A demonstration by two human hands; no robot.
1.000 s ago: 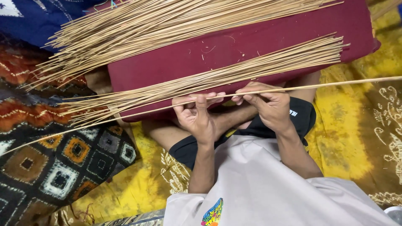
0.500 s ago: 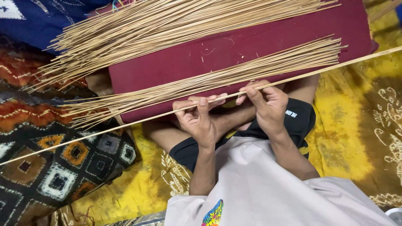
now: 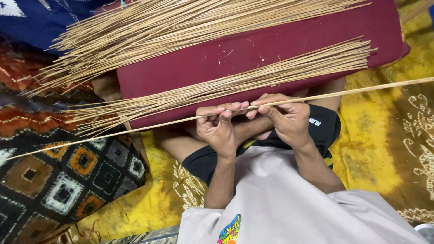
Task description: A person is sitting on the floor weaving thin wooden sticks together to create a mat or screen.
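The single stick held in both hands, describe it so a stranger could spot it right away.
Start at the dark red cushion across the person's lap, with two piles of thin tan sticks on it. Just below, the left hand and right hand pinch one long stick. It alone is lifted free, spanning nearly the whole picture.

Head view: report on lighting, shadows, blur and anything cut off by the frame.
Head view: soft, even indoor light with no glare; faint shadow under the two stick bundles on the maroon cushion. Sharp throughout, with no motion blur on the left hand, the right hand or the single long stick they pinch. The stick runs out of frame at both ends.
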